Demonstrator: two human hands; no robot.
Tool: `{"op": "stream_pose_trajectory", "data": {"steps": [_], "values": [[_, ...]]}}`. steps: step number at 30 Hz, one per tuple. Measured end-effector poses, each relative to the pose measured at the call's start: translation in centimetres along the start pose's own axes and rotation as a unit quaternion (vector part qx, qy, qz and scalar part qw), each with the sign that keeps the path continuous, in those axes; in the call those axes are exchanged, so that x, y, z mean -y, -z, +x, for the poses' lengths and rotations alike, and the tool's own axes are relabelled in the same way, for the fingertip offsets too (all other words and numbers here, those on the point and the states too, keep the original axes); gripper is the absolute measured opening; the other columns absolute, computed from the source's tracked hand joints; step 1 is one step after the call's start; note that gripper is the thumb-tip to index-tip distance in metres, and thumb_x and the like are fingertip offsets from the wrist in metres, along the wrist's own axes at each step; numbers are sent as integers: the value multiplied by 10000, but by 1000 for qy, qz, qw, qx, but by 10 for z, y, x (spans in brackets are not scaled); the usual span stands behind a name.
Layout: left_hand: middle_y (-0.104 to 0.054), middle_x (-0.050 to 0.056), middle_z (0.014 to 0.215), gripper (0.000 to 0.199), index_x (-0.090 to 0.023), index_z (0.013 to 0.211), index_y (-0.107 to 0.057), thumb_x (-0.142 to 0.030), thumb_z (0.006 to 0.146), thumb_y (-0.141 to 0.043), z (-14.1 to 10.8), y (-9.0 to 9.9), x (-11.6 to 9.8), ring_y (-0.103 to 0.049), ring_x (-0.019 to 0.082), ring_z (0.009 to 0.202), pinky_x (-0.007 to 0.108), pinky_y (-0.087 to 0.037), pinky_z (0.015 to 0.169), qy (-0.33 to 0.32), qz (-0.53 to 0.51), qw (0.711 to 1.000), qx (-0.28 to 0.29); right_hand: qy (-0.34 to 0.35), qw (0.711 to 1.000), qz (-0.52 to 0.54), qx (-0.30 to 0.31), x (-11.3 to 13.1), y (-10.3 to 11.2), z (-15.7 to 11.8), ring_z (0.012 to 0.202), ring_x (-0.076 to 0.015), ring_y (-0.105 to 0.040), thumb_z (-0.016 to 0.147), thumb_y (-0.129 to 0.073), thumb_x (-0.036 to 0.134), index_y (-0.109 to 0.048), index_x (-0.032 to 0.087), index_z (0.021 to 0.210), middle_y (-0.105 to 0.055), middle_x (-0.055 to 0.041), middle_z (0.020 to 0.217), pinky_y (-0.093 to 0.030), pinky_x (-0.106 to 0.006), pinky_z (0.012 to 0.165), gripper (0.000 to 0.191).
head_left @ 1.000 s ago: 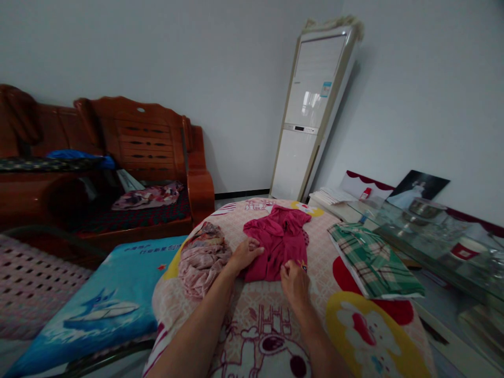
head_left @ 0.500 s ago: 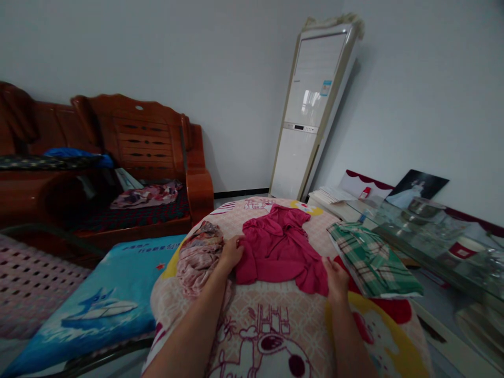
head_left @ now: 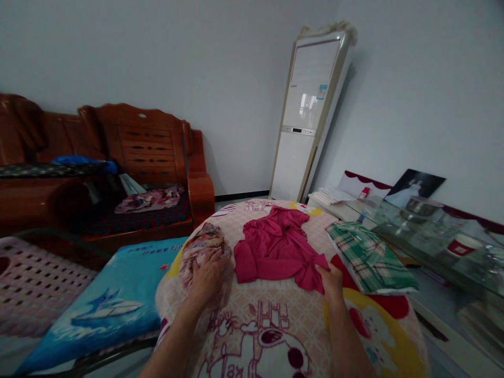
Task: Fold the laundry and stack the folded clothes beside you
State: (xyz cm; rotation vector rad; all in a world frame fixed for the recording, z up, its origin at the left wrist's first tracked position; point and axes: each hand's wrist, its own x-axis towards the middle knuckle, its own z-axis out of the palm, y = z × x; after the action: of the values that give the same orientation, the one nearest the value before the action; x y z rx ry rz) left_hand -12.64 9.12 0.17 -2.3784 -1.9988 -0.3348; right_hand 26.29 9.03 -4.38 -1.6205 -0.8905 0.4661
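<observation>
Green plaid cloth (head_left: 370, 257), right table edge (head_left: 401, 325): folded. Magenta garment (head_left: 275, 252), right hand (head_left: 333, 278) pinching: unfolded. Left-edge bundle (head_left: 199, 247), left hand (head_left: 207, 278) splayed atop: crumpled.

Clothes on a table (head_left: 271, 295), between sofa (head_left: 147, 139) and cabinet (head_left: 452, 346).
At the middle of the table, shirt (head_left: 271, 252), with right hand (head_left: 332, 281) at the near right corner; just left of it, bundle (head_left: 189, 254) beneath left hand (head_left: 208, 275); to the right, near the table's right edge, folded cloth (head_left: 370, 257). Left of the table, cushion (head_left: 114, 286); farther left, woven panel (head_left: 51, 294). Beyond both, on the far left, sofa, with garment (head_left: 151, 199) on the seat. Beyond the table's far edge, air conditioner (head_left: 293, 168). Right of the table, cabinet, with papers (head_left: 334, 195) on the far end; farther right, bowl (head_left: 423, 206), in front of photo (head_left: 415, 188).
</observation>
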Motion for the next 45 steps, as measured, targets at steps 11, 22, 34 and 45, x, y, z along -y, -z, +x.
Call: {"op": "stream_pose_trajectory", "data": {"steps": [11, 22, 34, 45], "values": [[-551, 4, 1379, 558, -287, 1061, -728, -49, 620, -482, 22, 13, 72, -388, 244, 1350, 430, -234, 1154, -91, -33, 995, 1, 0, 999, 29, -19, 2, 1, -2, 644, -254, -620, 541, -668, 456, -760, 116, 749, -693, -74, 627, -483, -347, 604, 409], [-643, 157, 1216, 555, -151, 1357, -488, -403, 866, -551, 22, 1, -48, -592, 269, 1138, 335, -420, 956, 9, -153, 987, 41, 5, 1000, -4, 6, -10, 3, 5, 676, -246, -627, 589, -655, 508, -759, 97, 812, -718, -100, 688, -475, -336, 624, 479], [-722, 72, 954, 432, -183, 1266, -542, -291, 851, -586, 42, -15, -51, -670, 198, 910, 261, -452, 766, 68, -231, 971, -4, 16, 1000, -7, 1, -5, 3, 0, 671, -239, -623, 596, -659, 540, -755, 104, 789, -709, -81, 660, -473, -331, 626, 486], [-707, 43, 786, 226, -178, 808, -643, -292, 892, -468, 41, -13, -33, -654, 174, 779, 234, -416, 704, 139, -305, 938, -83, 60, 988, -132, -54, 25, 39, 11, 663, -236, -565, 623, -598, 506, -732, 144, 705, -673, -77, 613, -422, -329, 643, 394]]}}
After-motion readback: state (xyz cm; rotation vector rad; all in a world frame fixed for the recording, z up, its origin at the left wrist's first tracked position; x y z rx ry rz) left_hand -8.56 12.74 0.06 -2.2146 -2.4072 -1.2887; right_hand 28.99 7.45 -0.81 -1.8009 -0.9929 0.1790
